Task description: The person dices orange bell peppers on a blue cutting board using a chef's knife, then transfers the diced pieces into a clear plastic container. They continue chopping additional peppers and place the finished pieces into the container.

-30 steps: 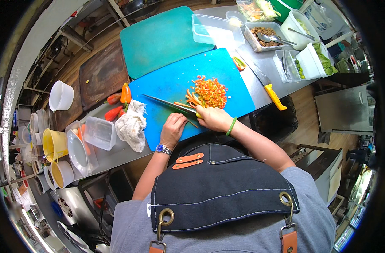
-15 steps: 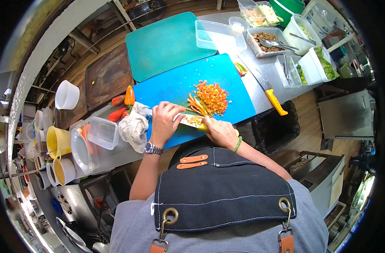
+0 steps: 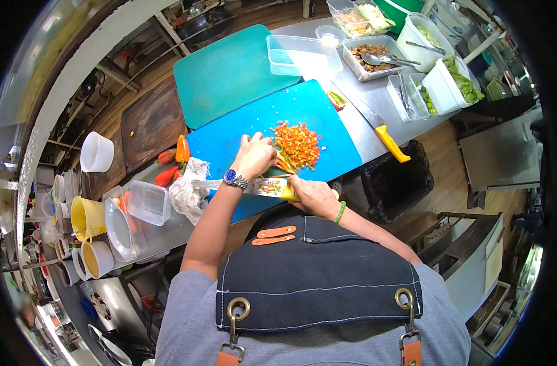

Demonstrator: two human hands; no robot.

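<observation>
My right hand grips the yellow handle of a knife at the near edge of the blue cutting board. Its broad blade lies flat, pointing left, with chopped pepper bits stuck on it. Past the blade, my left hand has its fingers bent and drawn together on the ends of orange pepper strips; the fingertips are partly hidden. Right behind the strips is a heap of diced red and orange pepper. A crumpled white cloth lies left of the blade, under its tip.
Whole peppers lie beside the cloth. A green board is behind the blue one. To the right rest a second yellow-handled knife and a cut pepper piece. Food tubs stand back right; plastic containers stand left.
My left hand has moved off the blade, forward to the pepper strips. The knife has dropped slightly nearer to me and lies flatter, still in my right hand. The view has shifted a little.
</observation>
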